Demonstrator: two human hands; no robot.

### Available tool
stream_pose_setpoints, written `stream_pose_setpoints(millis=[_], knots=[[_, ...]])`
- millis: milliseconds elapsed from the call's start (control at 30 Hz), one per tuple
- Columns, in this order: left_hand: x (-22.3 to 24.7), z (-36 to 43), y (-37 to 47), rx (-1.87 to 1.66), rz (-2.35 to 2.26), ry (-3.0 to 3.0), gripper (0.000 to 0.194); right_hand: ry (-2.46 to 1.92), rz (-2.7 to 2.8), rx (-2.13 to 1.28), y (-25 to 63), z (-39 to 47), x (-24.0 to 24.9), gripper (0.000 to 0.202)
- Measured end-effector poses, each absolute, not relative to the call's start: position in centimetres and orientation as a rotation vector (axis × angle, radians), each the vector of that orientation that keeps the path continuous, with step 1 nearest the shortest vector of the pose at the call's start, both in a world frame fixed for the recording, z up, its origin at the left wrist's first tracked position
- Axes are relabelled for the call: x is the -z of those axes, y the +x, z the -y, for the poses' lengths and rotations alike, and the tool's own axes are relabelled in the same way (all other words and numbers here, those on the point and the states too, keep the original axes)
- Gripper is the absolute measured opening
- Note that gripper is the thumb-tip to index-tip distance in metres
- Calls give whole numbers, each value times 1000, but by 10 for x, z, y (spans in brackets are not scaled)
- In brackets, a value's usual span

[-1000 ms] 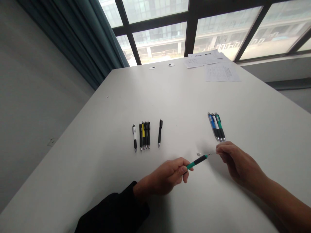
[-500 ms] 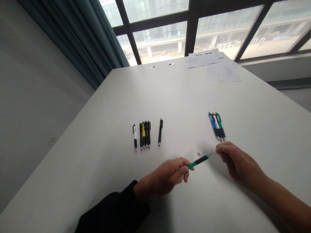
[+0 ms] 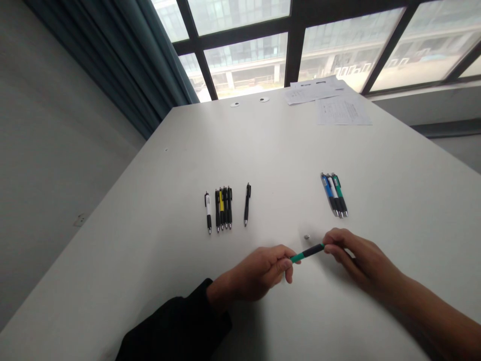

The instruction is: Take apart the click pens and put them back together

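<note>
My left hand is closed around the rear of a green pen barrel with a black grip, which points right and slightly up above the table. At its front end, the fingertips of my right hand are pinched together, touching the grip's end; the thin refill seen there earlier is now hidden by the barrel and fingers. A small silver pen tip lies on the table just behind the grip. Beyond my right hand lie a blue pen, a white pen and a green pen, side by side.
On the white table, a white pen, a row of black pens with a yellow pen among them, and a separate black pen lie left of centre. Paper sheets lie at the far edge by the window.
My right hand has moved left to the front of the green pen barrel. The thin refill that showed between them has gone from sight. My left hand has stayed in place.
</note>
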State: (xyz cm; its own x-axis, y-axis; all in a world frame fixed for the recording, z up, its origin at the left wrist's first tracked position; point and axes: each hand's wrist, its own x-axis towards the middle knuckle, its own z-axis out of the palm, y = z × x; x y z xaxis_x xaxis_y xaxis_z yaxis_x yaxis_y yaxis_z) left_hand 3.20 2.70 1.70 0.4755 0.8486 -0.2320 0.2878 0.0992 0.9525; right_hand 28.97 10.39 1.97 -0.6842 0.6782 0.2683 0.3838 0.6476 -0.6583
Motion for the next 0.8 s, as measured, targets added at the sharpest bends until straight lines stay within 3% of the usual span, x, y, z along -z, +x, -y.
stream_pose_setpoints(millis=[167,333,400,500,600,800], knots=[[-15,-26,32,-563,-1029,1406,29,-916,2280,-1003,291,-103,-18,6],[-13,-25,33,-614,-1002,1370,26,-894,2228,-1047,292,-109,-8,39],[-11,-25,34,-633,-998,1350,24,-888,2291,-973,290,-110,-4,43],[-8,-25,34,-649,-998,1320,21,-851,2396,-858,284,-110,0,38],[-7,-24,34,-644,-1011,1307,19,-801,2423,-816,280,-109,0,20],[-13,-26,33,-600,-1061,1316,19,-1096,1961,-1349,285,-112,-12,19]])
